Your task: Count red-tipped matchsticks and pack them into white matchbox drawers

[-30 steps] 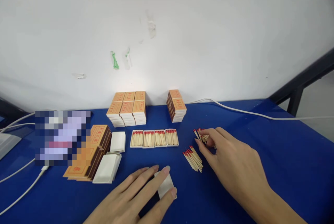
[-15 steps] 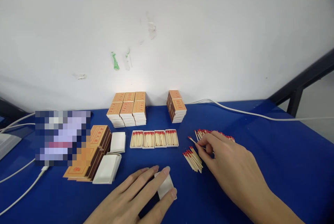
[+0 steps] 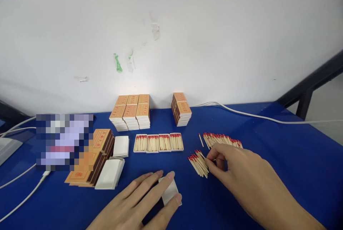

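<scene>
On the surface (image 3: pixel 281 162), the right hand (image 3: pixel 241 171), pinching a match (image 3: pixel 203 156) beside the small match pile (image 3: pixel 197 164), could brush that askew, while the left hand (image 3: pixel 136 201), spread loosely over a white tray (image 3: pixel 169 191), might let it slide.

White wall (image 3: pixel 227 37), pale cable (image 3: pixel 281 121), black frame (image 3: pixel 321 75)

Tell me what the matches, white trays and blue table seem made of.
Matches: probably wood, matt; the sticks are pale and straight beneath red tips.
White trays: likely thin card, fairly matt, judging by their slim, straight edges.
Blue table: smooth and evenly coloured; painted or laminated board seems plausible, but I cannot tell.
</scene>
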Tool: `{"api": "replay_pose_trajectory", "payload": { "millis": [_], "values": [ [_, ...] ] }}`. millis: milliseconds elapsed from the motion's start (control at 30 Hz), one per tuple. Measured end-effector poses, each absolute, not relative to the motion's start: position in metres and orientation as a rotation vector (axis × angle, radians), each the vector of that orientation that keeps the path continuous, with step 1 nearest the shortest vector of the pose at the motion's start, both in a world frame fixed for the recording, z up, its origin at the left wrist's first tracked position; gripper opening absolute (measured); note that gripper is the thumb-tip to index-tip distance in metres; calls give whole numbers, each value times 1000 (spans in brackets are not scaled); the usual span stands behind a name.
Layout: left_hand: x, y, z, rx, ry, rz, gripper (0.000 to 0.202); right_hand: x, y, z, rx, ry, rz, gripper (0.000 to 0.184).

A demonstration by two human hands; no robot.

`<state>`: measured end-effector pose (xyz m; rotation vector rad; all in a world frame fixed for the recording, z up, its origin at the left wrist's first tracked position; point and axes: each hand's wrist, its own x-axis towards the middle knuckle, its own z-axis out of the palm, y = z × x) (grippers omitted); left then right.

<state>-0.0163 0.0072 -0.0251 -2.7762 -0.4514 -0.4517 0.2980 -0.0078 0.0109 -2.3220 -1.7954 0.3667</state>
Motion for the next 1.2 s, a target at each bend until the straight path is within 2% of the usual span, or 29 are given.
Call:
{"api": "replay_pose_trajectory", "payload": {
  "millis": [167, 300, 500, 667, 967, 1200],
  "values": [
    [-20, 8, -28, -2783, -467, -498, 51, 310, -9, 11, -2224, -1772, 373, 26],
    [-21, 8, -27, -2798, -468, -491, 51, 331, -12, 8, -2168, -1784, 278, 13],
    [-17, 9, -21, -2806, -474, -481, 51, 334, -13, 6, -2284, -1852, 261, 9],
    [-17, 10, -23, -2810, -470, -499, 51, 319, -8, 8, -2279, -1858, 261, 15],
    [-14, 9, -23, -2810, -478, -531, 50, 297, 13, 8, -2308, -1539, 110, 28],
    [-15, 8, -26, -2830, -479, -528, 48, 288, 23, 9, -2364, -1590, 3, 28]
  ]
}}
